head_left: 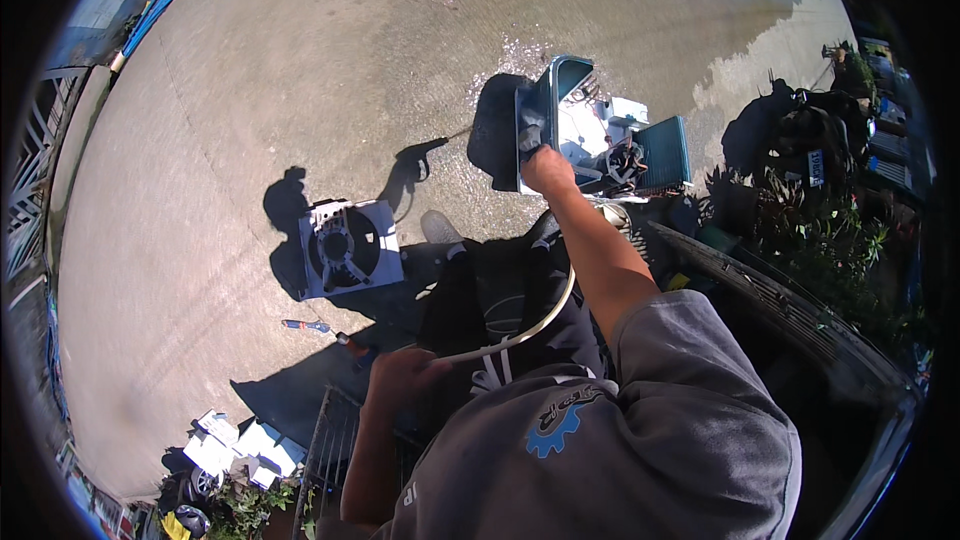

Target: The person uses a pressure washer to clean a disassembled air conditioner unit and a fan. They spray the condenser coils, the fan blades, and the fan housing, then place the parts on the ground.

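Note:
My right hand (pixel 549 172) is closed around a grey spray gun (pixel 530 137), held over the left side of an opened air conditioner unit (pixel 668 155). That unit has blue-green finned coils, a white inside and loose wiring. On the concrete, the gun's pistol shape shows in shadow. My left hand (pixel 405 375) is closed on a pale hose (pixel 530 332), lower left of my lap. The hose curves across my legs and up toward my right forearm, where its upper end is partly hidden.
A white fan panel (pixel 350 245) stands left of my feet. Nearer lie a blue-and-orange hand tool (pixel 305 325) and a partly shaded orange-and-dark tool (pixel 355 348). White parts (pixel 240 448) are piled at lower left. Plants (pixel 830 245) and a motorcycle (pixel 815 135) are at right. The concrete (pixel 300 70) is wet in places.

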`<state>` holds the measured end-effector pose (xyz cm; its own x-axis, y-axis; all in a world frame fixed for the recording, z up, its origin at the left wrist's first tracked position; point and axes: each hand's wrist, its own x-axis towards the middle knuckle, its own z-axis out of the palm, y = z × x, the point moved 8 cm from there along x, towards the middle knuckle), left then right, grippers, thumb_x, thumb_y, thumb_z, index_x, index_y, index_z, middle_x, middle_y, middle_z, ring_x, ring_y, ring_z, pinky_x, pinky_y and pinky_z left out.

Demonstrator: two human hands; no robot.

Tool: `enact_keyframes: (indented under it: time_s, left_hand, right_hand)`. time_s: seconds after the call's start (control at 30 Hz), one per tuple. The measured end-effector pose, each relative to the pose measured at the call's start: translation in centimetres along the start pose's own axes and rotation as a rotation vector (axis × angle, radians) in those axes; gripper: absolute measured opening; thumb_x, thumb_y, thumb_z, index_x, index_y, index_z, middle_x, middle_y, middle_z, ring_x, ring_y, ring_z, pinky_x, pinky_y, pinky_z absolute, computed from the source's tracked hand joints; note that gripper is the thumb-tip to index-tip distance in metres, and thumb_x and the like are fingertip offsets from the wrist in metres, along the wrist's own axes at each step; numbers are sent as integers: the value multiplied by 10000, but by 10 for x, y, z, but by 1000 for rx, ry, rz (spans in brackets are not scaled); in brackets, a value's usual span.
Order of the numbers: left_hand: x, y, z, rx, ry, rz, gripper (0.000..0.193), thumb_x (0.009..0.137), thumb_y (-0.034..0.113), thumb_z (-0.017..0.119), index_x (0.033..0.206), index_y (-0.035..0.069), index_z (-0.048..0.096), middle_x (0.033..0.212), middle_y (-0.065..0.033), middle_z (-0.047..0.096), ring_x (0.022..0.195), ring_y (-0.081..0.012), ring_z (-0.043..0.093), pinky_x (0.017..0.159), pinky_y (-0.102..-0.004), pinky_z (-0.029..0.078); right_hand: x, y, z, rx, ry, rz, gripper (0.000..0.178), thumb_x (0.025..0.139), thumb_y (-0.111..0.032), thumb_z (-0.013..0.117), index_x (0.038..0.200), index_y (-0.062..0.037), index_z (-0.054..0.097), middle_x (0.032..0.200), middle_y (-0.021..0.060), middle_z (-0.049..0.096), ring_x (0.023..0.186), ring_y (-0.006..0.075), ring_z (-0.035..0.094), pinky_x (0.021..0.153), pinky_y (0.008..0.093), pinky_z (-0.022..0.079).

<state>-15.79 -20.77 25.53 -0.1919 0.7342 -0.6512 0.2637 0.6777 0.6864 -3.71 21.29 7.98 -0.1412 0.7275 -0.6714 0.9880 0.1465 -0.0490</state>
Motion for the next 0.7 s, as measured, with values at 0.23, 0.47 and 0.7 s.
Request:
enact_keyframes:
  time_s: [0.23,0.47,0.7]
  left_hand:
    - [-10,-19,-16,-184,60,-132,290,921,329,850,1016,55,832,775,-80,759,722,-139,735,671,-331,559]
    - [-7,-23,-21,-271,90,-129,256,927,273,871,966,26,819,666,-2,663,645,-54,578,593,-296,466]
    - [-8,-31,-13,-141,29,-107,359,901,386,870,973,36,839,674,-72,706,658,-135,683,638,-340,530]
  right_hand:
    - [37,-29,8,108,75,-17,513,945,-348,637,1245,56,737,1319,302,720,1257,441,692,1094,490,545]
    - [42,-38,8,126,7,-23,509,964,-345,613,1270,44,729,1338,286,718,1275,430,689,1095,481,551]
    - [3,-20,75,60,-186,-11,509,994,-277,538,1370,43,663,1398,277,691,1354,409,645,1147,465,521]
